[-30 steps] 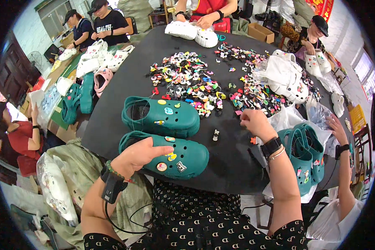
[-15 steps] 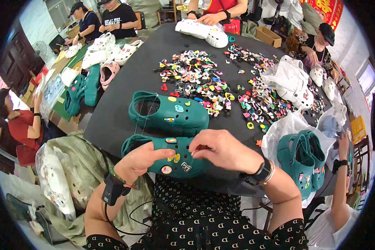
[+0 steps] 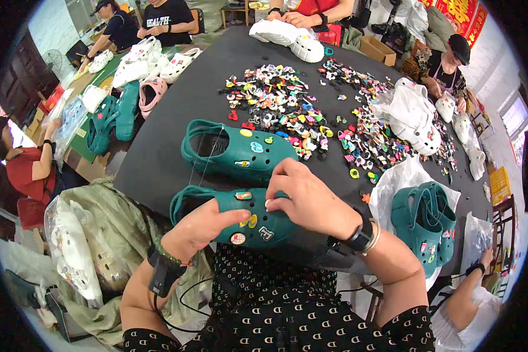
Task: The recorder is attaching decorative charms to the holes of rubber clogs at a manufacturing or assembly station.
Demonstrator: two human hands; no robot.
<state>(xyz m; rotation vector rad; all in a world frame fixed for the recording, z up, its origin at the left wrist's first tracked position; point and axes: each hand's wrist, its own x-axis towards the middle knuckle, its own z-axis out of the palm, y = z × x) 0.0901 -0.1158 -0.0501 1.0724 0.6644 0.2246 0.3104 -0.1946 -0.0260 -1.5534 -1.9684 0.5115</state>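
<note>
Before me on the dark table lies a green clog (image 3: 253,234) with several charms on its upper, among them a yellow flip-flop charm (image 3: 252,221) and a round charm (image 3: 238,239). My left hand (image 3: 193,229) grips this clog by its near side, thumb over the upper. Above its toe, the fingers of my right hand (image 3: 302,196) are pinched together; whatever they hold is too small to make out. Just beyond lies a second green clog (image 3: 278,157), also bearing charms. A thin clear thread runs between the heel ends of both clogs.
Heaps of loose charms (image 3: 270,97) spread across the table's far half. Another green clog pair (image 3: 416,226) rests on clear plastic at the right. White clogs (image 3: 413,114) lie beyond. Several people work around the tables. Bagged white clogs (image 3: 70,252) are at lower left.
My right hand has lifted slightly, its fingers still pinched over the clog's toe. My left hand keeps its grip. At the right, a co-worker's arm has moved lower.
</note>
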